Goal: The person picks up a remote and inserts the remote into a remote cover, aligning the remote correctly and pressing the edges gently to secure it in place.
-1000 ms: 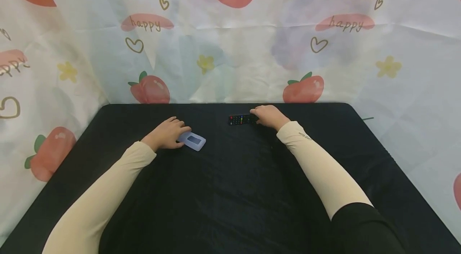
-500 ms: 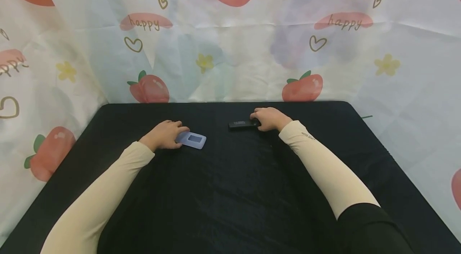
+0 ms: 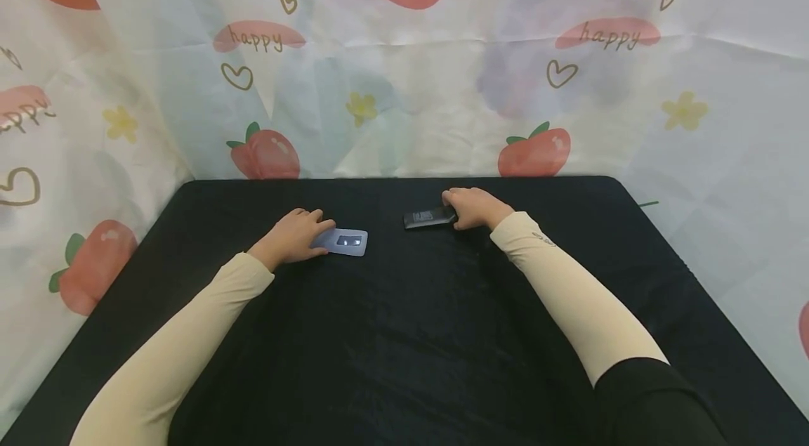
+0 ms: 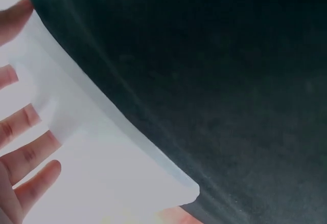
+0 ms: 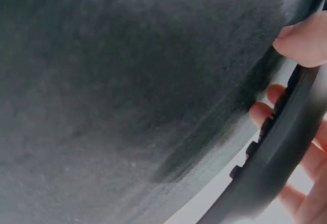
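Black remote control point(image 3: 428, 218) is out near the far edge of the table point(image 3: 404, 333), a little right of the middle, with its right end inside the right hand point(image 3: 475, 208). Thumb and fingers grip that end from opposite sides. From the head view its upper face is dark, with a small label-like rectangle on it; the right wrist view shows raised buttons point(image 5: 250, 150) along one side, toward the tabletop. Whether the remote touches the table or sits slightly above it, I cannot tell.

Across from it, to the left, the left hand point(image 3: 293, 239) holds a pale handset point(image 3: 344, 243) between thumb and fingers, gripping its left end. The handset's other end points right, toward the remote, and a strip of dark table lies between the two. A small rectangular window point(image 3: 349, 240) near that end catches the light. The left wrist view is washed out, though one rounded corner of the handset shows clearly against the table.

Both forearms wear cream sleeves point(image 3: 170, 355), and black fabric point(image 3: 657, 397) covers the right arm above its sleeve. Behind the table hangs a printed cloth point(image 3: 417, 95) with red fruits, yellow flowers, outlined hearts and the word "happy" on coral patches
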The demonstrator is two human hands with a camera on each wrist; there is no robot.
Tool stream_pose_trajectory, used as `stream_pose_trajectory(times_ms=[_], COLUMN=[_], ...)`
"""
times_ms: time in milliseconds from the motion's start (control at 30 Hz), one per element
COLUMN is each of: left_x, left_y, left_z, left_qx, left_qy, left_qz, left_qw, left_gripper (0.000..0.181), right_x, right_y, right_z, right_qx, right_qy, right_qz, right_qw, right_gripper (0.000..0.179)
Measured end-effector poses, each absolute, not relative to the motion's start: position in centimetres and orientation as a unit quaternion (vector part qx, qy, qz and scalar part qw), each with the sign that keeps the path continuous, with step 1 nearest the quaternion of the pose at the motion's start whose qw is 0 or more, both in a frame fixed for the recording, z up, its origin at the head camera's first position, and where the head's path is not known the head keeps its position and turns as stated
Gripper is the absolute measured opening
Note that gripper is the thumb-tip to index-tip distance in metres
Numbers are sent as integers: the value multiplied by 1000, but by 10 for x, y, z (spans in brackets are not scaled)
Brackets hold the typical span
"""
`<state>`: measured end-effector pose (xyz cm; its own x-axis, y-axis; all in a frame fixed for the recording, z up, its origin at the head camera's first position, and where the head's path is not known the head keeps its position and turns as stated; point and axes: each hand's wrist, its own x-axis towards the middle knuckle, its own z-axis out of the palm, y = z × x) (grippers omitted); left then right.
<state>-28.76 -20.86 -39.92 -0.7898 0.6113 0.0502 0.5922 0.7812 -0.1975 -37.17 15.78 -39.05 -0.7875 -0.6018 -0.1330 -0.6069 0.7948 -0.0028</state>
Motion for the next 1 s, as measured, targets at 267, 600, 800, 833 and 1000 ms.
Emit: stream_pose_trajectory(times_ms=[267, 600, 800, 833, 1000], left_x=[-285, -285, -283, -283, -281], left_y=[-207, -204, -196, -194, -188], left_z=[-402, -402, -402, -402, -403], left_qx=[-313, -299, -299, -300, -306], left_qy=[-944, -948, -948, -947, -944], left_qz=[82, 85, 94, 97, 104], left_qw=[64, 64, 58, 59, 66], left_gripper=[49, 47, 45, 45, 44], right_x=[-363, -337, -318, -315, -305], right_y=[164, 169, 169, 169, 167], right_z=[-386, -378, -374, -374, -373], right_qx=[-307, -312, -313, -314, -324], right_qy=[950, 945, 935, 932, 919], right_qz=[-33, -31, -25, -26, -29], right_qw=[34, -93, -166, -178, -222], right_gripper=[43, 47, 50, 51, 53])
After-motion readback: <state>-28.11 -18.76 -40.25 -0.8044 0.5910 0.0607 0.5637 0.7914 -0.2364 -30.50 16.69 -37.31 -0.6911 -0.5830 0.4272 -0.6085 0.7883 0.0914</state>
